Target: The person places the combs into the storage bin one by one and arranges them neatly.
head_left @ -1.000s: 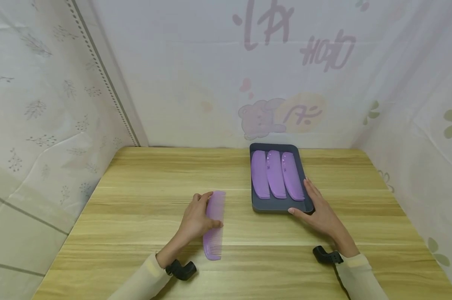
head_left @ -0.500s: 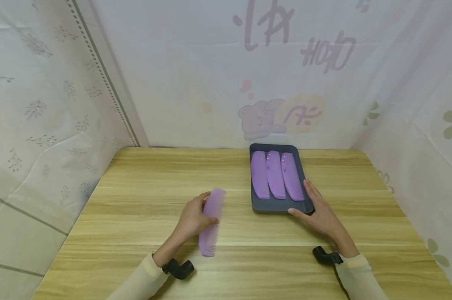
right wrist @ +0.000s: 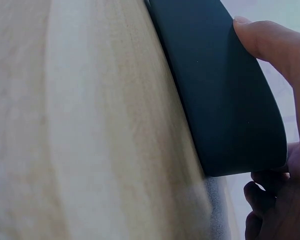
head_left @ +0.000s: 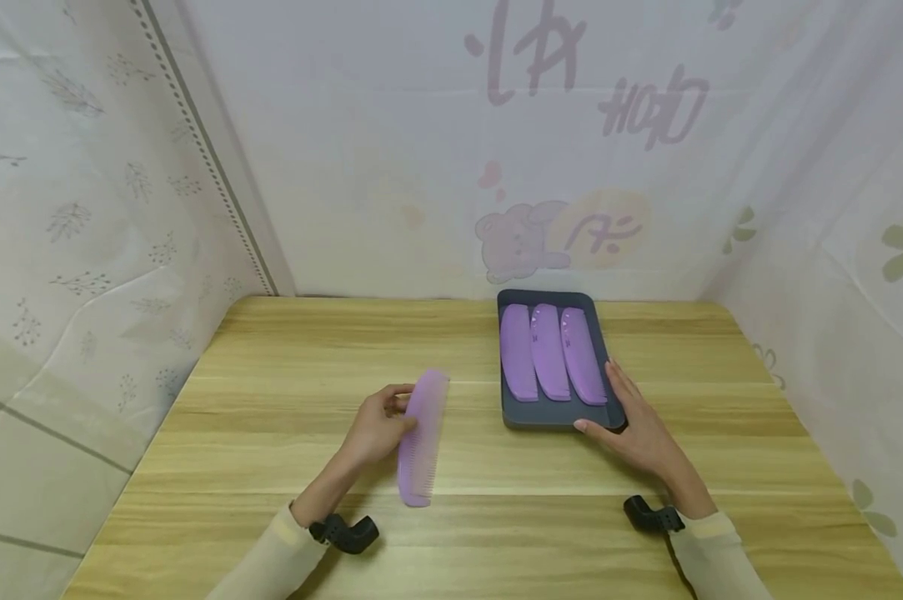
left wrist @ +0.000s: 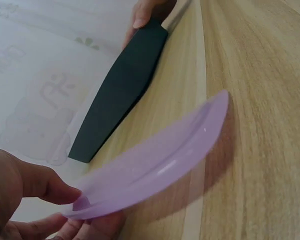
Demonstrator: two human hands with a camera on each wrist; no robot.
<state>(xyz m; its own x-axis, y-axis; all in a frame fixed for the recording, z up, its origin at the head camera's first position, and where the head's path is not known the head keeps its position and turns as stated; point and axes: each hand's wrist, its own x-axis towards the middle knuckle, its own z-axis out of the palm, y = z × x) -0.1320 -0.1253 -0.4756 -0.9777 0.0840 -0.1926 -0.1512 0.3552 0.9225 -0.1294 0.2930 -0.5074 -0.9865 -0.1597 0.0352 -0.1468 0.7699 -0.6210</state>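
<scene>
My left hand point(head_left: 376, 429) pinches a translucent purple comb point(head_left: 423, 446) at its spine, between thumb and fingers. In the left wrist view the comb point(left wrist: 160, 167) is tilted, with its far end off the wood and a shadow beneath. To its right lies a dark grey tray point(head_left: 524, 414). Three purple combs sit side by side in it: a left comb point(head_left: 519, 354), a middle comb point(head_left: 549, 354) and a right comb point(head_left: 583, 358). My right hand point(head_left: 642, 429) holds the tray's near right corner, thumb on the front rim and fingers along the right side.
The wooden table point(head_left: 308, 342) runs back to a printed cloth point(head_left: 391, 167). More patterned cloth hangs at the left and right. Each wrist wears a black camera mount, such as the left mount point(head_left: 349, 535).
Gripped by my left hand, the comb has shifted slightly away and left and turned a little. The thumb has drawn back toward its spine. My right hand and the tray stay in place.
</scene>
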